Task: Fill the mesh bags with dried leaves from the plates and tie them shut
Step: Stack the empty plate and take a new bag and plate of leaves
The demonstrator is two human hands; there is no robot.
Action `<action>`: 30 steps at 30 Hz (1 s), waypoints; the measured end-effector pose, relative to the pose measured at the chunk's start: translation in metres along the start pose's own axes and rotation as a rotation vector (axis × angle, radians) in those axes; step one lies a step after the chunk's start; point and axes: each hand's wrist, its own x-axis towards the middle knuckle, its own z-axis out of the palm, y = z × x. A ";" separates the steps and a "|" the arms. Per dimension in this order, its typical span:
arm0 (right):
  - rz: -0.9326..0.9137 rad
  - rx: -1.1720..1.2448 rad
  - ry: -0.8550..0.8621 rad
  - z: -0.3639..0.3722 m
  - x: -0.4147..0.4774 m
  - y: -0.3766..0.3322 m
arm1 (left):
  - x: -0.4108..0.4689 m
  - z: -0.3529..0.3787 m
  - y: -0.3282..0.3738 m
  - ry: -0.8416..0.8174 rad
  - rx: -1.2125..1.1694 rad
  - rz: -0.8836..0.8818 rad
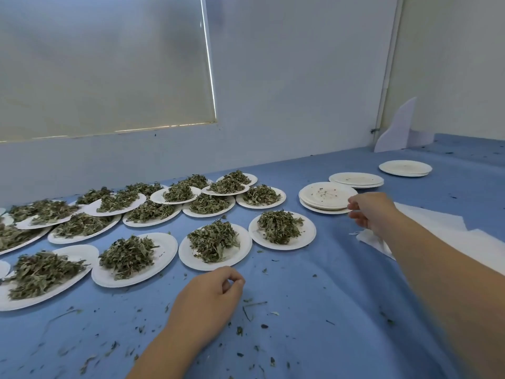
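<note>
Several white paper plates heaped with dried green leaves cover the left and middle of the blue cloth; the closest are one plate (241, 259) with its leaves (213, 240) and another plate (307, 239) to its right. My left hand (213, 294) rests on the cloth just in front of the first plate, fingers loosely curled, nothing visible in it. My right hand (369, 212) hovers at the right rim of a stack of empty plates (317, 205), fingers loosely bent, holding nothing I can see. White mesh bags (374, 242) lie partly under that hand.
Two more stacks of empty plates (356, 179) (405, 168) sit farther back right. White sheets (437, 228) spread under my right forearm. Leaf crumbs litter the blue cloth (314, 310). A pale cardboard piece (396, 129) leans in the wall corner.
</note>
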 end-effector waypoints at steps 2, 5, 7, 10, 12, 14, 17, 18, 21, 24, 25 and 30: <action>-0.055 0.004 -0.030 -0.015 -0.005 -0.005 | -0.001 0.000 0.000 -0.009 0.009 0.009; -0.102 -0.068 -0.025 -0.038 -0.014 -0.012 | -0.002 -0.001 0.001 -0.016 0.024 0.014; -0.126 -0.216 -0.021 -0.053 -0.021 -0.013 | -0.003 -0.001 0.002 -0.021 0.040 0.020; -0.267 -0.533 -0.075 -0.066 -0.032 -0.004 | -0.004 -0.002 0.003 -0.038 0.035 0.027; -0.363 -0.766 -0.117 -0.066 -0.040 0.006 | -0.006 -0.003 0.004 -0.048 0.038 0.029; -0.457 -1.047 -0.101 -0.058 -0.046 0.017 | -0.008 -0.003 0.004 -0.045 0.043 0.033; -0.548 -1.422 0.041 -0.039 -0.051 0.034 | -0.011 -0.004 0.005 -0.041 0.036 0.037; -0.548 -1.468 0.075 -0.033 -0.050 0.039 | -0.012 -0.004 0.004 -0.042 0.030 0.039; -0.469 -1.507 0.106 -0.025 -0.051 0.045 | -0.014 -0.006 0.002 -0.046 0.001 0.040; -0.476 -1.514 0.125 -0.026 -0.050 0.046 | -0.015 -0.008 0.000 -0.044 -0.030 0.044; -0.491 -1.473 0.130 -0.026 -0.050 0.046 | -0.014 -0.008 -0.001 -0.042 -0.031 0.045; -0.571 -1.120 0.054 -0.023 -0.066 0.035 | -0.013 -0.007 -0.001 -0.051 -0.023 0.052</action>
